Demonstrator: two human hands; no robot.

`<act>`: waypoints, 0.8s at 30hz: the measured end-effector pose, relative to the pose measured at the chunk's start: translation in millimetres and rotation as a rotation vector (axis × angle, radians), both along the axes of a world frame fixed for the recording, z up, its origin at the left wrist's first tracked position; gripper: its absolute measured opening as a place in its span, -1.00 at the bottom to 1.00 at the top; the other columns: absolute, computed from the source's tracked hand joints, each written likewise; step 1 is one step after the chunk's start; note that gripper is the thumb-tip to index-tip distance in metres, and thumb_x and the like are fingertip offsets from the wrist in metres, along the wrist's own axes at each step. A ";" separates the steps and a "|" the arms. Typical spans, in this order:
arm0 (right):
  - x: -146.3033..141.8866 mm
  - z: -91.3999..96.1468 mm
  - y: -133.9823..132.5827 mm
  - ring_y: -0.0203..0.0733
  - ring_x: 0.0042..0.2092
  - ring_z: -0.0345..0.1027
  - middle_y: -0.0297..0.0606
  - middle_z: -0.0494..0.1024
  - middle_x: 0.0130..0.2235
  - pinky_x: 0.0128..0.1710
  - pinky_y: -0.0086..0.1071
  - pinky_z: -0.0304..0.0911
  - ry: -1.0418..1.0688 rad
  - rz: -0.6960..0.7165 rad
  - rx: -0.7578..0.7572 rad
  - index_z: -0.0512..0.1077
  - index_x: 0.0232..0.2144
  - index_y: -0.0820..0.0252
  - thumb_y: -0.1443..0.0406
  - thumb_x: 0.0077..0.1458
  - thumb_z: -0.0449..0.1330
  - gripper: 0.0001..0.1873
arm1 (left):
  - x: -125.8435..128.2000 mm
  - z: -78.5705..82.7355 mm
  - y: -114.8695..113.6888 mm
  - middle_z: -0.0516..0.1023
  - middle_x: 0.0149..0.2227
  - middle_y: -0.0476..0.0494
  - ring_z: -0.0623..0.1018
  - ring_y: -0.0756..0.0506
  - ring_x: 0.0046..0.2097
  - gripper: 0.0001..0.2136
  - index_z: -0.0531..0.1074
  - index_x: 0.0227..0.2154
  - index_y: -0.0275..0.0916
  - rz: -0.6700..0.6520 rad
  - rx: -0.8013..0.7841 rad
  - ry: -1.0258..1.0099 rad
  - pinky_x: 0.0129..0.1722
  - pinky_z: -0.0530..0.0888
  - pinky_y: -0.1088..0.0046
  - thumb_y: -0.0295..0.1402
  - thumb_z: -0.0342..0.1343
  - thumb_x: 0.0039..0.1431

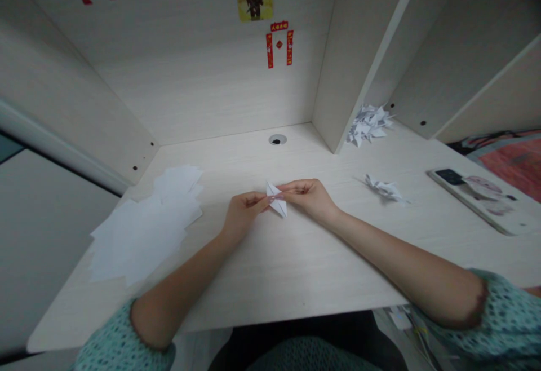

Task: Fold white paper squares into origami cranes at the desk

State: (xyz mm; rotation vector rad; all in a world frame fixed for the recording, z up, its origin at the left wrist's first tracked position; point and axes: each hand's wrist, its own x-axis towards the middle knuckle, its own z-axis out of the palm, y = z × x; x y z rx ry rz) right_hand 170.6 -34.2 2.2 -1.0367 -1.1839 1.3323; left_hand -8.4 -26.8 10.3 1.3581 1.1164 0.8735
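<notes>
Between both hands, just above the middle of the desk, is a small folded piece of white paper (278, 206) with pointed ends and a crease along it. My left hand (245, 211) pinches its left side between thumb and fingers. From the other side, my right hand (309, 195) pinches its right edge, the fingertips of both hands meeting near its centre. My fingers cover part of the folds. Off to the left lies a spread stack of white paper sheets (146, 230). Right of my right hand rests a small clump of folded white paper pieces (384, 188).
A larger heap of folded white paper (369, 124) sits behind the upright divider (359, 55). At the right lies a phone (482, 199), near a reddish cloth (515, 159). A round cable hole (278, 140) is at the back of the desk (270, 281).
</notes>
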 end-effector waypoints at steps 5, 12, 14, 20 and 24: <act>-2.4 1.5 -1.9 -0.14 -0.32 0.50 -0.21 0.64 -0.31 -0.25 -0.28 0.37 -0.076 -0.069 0.048 0.60 -0.39 0.14 0.19 -0.24 0.38 -0.73 | 1.1 -2.4 1.0 0.61 -0.40 -0.09 0.56 -0.09 -0.32 -0.74 0.56 -0.45 -0.24 0.000 -0.027 -0.049 -0.17 0.49 0.33 -0.14 0.26 -0.11; -0.8 -4.7 -0.2 -0.14 -0.28 0.48 -0.22 0.63 -0.30 -0.25 -0.28 0.35 -0.136 -0.033 0.146 0.59 -0.37 0.10 0.17 -0.16 0.34 -0.77 | 1.6 -1.0 0.3 0.58 -0.46 -0.06 0.56 -0.07 -0.36 -0.72 0.51 -0.51 -0.24 -0.040 -0.051 -0.029 -0.21 0.51 0.36 -0.10 0.25 -0.11; -1.1 -4.8 -1.2 -0.16 -0.27 0.47 -0.22 0.62 -0.30 -0.24 -0.29 0.34 -0.177 -0.042 0.201 0.59 -0.36 0.09 0.19 -0.12 0.32 -0.80 | 2.3 0.6 -0.5 0.56 -0.49 -0.04 0.55 -0.05 -0.39 -0.73 0.49 -0.53 -0.24 -0.051 -0.045 -0.025 -0.22 0.51 0.37 -0.10 0.24 -0.10; -3.6 -4.3 -4.5 -0.17 -0.26 0.46 -0.22 0.61 -0.27 -0.24 -0.30 0.32 -0.179 -0.023 0.237 0.57 -0.28 0.09 0.20 -0.07 0.30 -0.76 | 2.2 1.6 -1.0 0.50 -0.55 0.03 0.51 0.02 -0.44 -0.76 0.42 -0.58 -0.25 -0.049 -0.034 -0.077 -0.27 0.49 0.45 -0.18 0.25 -0.07; -5.5 -9.9 -2.4 -0.21 -0.32 0.48 -0.26 0.62 -0.28 -0.29 -0.32 0.35 0.010 0.023 0.050 0.50 -0.12 0.05 0.18 -0.09 0.30 -0.59 | -2.1 -0.5 -0.2 0.50 -0.52 0.05 0.50 0.05 -0.42 -0.78 0.41 -0.57 -0.25 -0.042 0.013 -0.114 -0.30 0.46 0.53 -0.21 0.22 -0.02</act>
